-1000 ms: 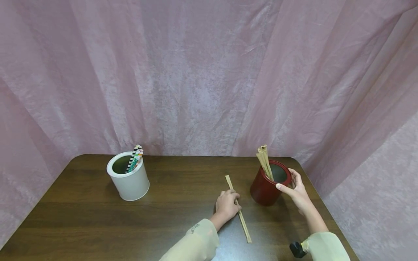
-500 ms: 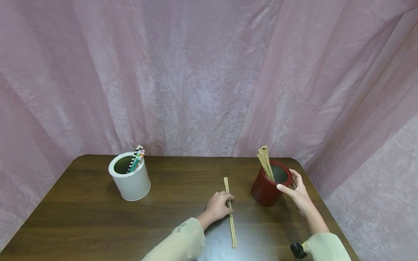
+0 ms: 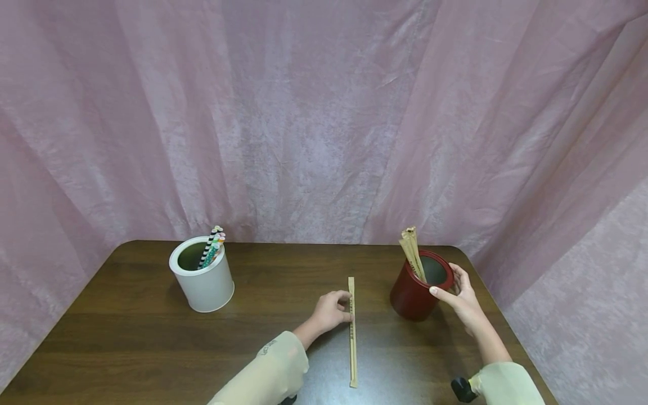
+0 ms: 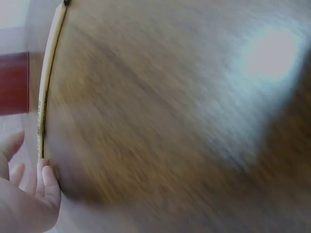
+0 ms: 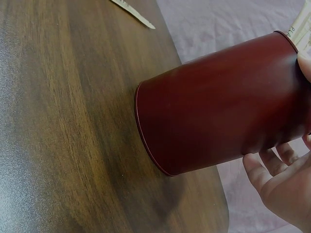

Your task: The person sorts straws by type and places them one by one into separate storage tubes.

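Note:
A long, thin straw in a tan paper sleeve [image 3: 353, 351] lies on the table, pointing away from me. My left hand [image 3: 328, 313] is at its left side, with thumb and fingertips right at the sleeve's edge. The left wrist view shows those fingertips [image 4: 47, 174] beside the printed paper sleeve [image 4: 49, 73], thumb and fingers apart. On the right, my right hand [image 3: 464, 299] holds a dark red canister [image 3: 412, 297] near its rim, thumb in front and fingers round the far side. Several similar tan sleeves [image 3: 412, 253] stand in the canister, leaning left.
A white canister [image 3: 207, 289] stands at the back left, holding several patterned sticks [image 3: 210, 250], one striped black and white. The brown wooden table [image 3: 126, 337] ends at a pink curtain [image 3: 314, 140]. Something black [image 3: 462, 389] is attached near my right sleeve.
My left hand has moved left. The paper-wrapped straw has shifted left too and turned straighter, and the hand now sits beside it rather than over it. The right hand stays on the canister.

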A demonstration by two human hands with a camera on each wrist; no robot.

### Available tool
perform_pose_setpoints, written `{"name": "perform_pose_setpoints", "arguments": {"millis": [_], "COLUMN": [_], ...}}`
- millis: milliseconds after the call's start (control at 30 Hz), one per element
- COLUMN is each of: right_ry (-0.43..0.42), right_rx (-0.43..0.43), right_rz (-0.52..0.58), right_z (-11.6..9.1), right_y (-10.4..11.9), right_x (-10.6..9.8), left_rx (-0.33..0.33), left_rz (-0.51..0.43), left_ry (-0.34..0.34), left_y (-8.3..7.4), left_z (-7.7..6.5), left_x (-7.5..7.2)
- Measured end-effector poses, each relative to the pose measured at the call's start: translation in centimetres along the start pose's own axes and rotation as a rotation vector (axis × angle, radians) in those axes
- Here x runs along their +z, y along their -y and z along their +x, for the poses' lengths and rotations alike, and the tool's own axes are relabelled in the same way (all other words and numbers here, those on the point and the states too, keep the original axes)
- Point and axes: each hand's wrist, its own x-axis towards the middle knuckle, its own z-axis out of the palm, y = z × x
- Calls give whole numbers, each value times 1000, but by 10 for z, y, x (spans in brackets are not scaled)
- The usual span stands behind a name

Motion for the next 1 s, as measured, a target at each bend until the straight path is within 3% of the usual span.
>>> {"name": "perform_pose_setpoints", "arguments": {"millis": [167,367,633,800,1000], "right_ry": [-1,-3,-3,-2,-12], "right_rx": [-1,1,-20,-28,-6], "right_rz": [-11,-21,-28,-16,-6], "right_z": [0,0,0,0,-1], "right_y": [0,1,0,-1,-1], "right_x": [0,0,1,0,1], "left_rx": [-78,-147,-130,-110,-132], "left_rz": [71,168,292,345,429], "left_ry": [-60,-64,-62,-88,-124], "left_y": [-1,-3,-6,-11,-16], "left_z": [5,11,13,11,11], "left_x": [4,7,7,5,8]}}
